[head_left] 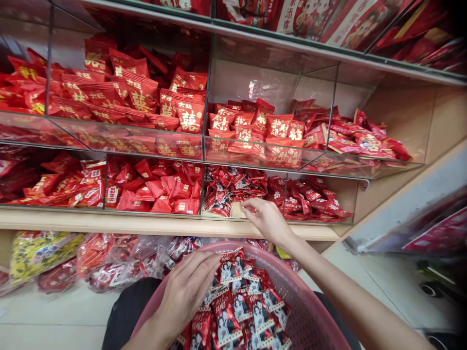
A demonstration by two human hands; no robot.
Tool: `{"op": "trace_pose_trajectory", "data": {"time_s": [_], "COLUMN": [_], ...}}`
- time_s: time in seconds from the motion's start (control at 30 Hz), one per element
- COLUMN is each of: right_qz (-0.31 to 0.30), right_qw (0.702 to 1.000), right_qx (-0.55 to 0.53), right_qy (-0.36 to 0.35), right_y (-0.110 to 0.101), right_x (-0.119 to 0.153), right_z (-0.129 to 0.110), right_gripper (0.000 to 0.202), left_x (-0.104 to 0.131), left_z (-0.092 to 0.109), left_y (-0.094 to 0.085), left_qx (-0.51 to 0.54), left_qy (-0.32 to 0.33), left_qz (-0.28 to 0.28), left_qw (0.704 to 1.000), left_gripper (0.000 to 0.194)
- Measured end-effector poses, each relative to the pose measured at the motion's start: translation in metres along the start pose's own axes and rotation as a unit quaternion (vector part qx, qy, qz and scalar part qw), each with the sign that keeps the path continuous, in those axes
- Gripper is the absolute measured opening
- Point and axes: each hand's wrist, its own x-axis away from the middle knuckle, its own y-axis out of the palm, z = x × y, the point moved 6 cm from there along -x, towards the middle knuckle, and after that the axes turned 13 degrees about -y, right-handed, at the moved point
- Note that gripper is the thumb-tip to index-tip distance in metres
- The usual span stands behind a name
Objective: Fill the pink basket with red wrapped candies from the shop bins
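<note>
A pink plastic basket [306,296] sits between the knees, with many small red packets [233,296] printed with black-and-white figures inside. My left hand [189,287] lies over the basket's left side, its fingers stretched out flat and touching or just above the packets. Reaching past the far rim, my right hand [268,218] is at the lower shelf, at the front of a glass compartment with similar packets [219,201]. Its thumb and fingertips come together in a pinch over a bare patch of the shelf board [238,210]; what is between them, if anything, is hidden.
Glass dividers and a clear front strip [160,138] separate red packets with gold characters [189,112] on the shelf above. More red packets [175,189] fill compartments to the left. Plastic bags of yellow [44,253] and red packets lie under the wooden shelf edge [109,218].
</note>
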Motion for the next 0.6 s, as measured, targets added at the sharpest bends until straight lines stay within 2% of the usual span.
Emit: {"op": "trace_pose_trajectory", "data": {"time_s": [0.1,0.23,0.37,0.6], "right_qz": [-0.122,-0.19,-0.224,-0.217], "right_qw": [0.985,0.969,0.957,0.957], "right_qx": [0.114,0.15,0.179,0.188], "right_qy": [0.033,0.04,0.044,0.046], "right_y": [0.009,0.026,0.037,0.036], "right_x": [-0.021,-0.041,-0.05,-0.046], "right_z": [0.027,0.041,0.042,0.043], "right_gripper": [0.02,0.031,0.046,0.022], "left_x": [-0.002,-0.001,0.002,0.005], "left_z": [0.005,0.011,0.009,0.006], "left_y": [-0.001,0.0,0.004,0.008], "left_qx": [0.005,-0.028,-0.026,-0.03], "left_qy": [0.001,0.023,0.031,0.023], "left_qz": [0.012,0.015,-0.011,-0.034], "left_qw": [1.0,0.999,0.999,0.999], "left_gripper": [0.01,0.031,0.031,0.028]}}
